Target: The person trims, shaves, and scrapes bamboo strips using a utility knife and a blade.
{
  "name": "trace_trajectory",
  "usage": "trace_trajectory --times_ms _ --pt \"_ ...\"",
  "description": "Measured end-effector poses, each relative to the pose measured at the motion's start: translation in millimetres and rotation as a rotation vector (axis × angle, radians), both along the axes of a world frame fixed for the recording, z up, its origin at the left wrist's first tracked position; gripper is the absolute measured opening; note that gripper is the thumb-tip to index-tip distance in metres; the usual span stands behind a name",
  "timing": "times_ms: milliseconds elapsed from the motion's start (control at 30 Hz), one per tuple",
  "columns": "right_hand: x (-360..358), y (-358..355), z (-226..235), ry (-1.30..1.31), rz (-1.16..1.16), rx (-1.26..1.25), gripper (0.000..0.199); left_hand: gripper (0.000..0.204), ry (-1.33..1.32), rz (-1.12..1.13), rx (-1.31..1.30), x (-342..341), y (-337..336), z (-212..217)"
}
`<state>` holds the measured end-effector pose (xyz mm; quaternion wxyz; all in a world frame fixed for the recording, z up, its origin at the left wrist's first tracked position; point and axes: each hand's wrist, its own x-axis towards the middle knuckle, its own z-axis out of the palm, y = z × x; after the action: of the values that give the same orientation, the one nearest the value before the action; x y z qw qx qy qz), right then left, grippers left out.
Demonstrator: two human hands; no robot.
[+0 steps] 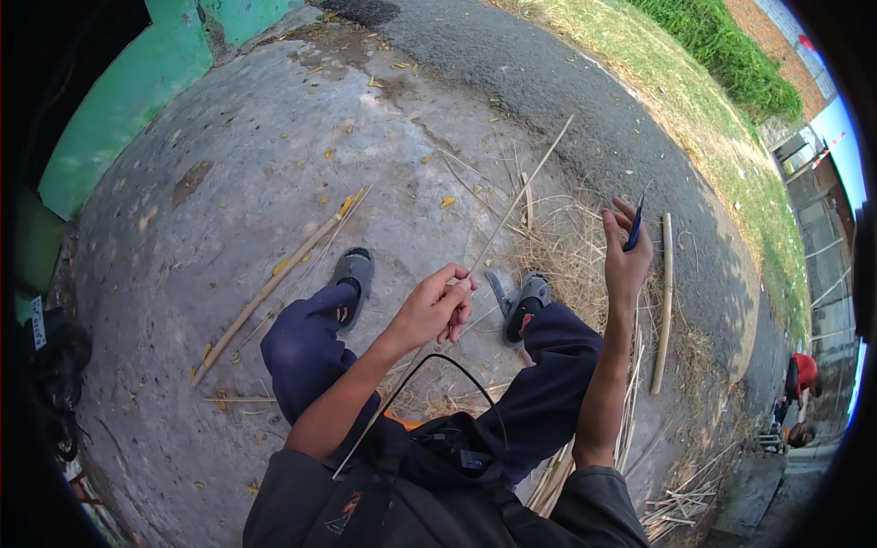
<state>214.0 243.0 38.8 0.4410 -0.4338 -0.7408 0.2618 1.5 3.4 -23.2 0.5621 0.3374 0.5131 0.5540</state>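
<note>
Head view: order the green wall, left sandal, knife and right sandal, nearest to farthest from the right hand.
1. Knife: held in the right hand.
2. Right sandal: left of it.
3. Left sandal: farther left.
4. Green wall: upper left.

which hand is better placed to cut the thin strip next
Probably the right hand: it holds the blue knife-like tool, while the left hand grips the thin strip.
</note>
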Motion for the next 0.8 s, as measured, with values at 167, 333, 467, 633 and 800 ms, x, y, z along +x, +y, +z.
trace_trajectory --times_ms 167,333,467,633,800 --pt "-45.0 -51.1 -4.2 0.136 0.490 -0.582 0.038 0.018 -0.187 -0.121 0.000 6.8 2.7 0.6" --pt "-54.0 -58.3 -16.4 0.143 0.470 -0.691 0.037 0.023 -0.162 -0.188 0.029 10.1 3.8 12.5" --pt "-51.0 -56.3 -14.3 0.229 0.498 -0.723 0.037 0.027 -0.179 -0.195 0.033 8.3 2.6 15.8" --pt "-53.4 -60.8 -10.4 0.257 0.537 -0.706 0.039 0.028 -0.237 -0.172 0.021 4.4 -0.2 11.0" --pt "-54.2 -61.0 -10.9 0.290 0.540 -0.772 0.038 0.026 -0.203 -0.158 0.014 3.2 -0.8 11.1"
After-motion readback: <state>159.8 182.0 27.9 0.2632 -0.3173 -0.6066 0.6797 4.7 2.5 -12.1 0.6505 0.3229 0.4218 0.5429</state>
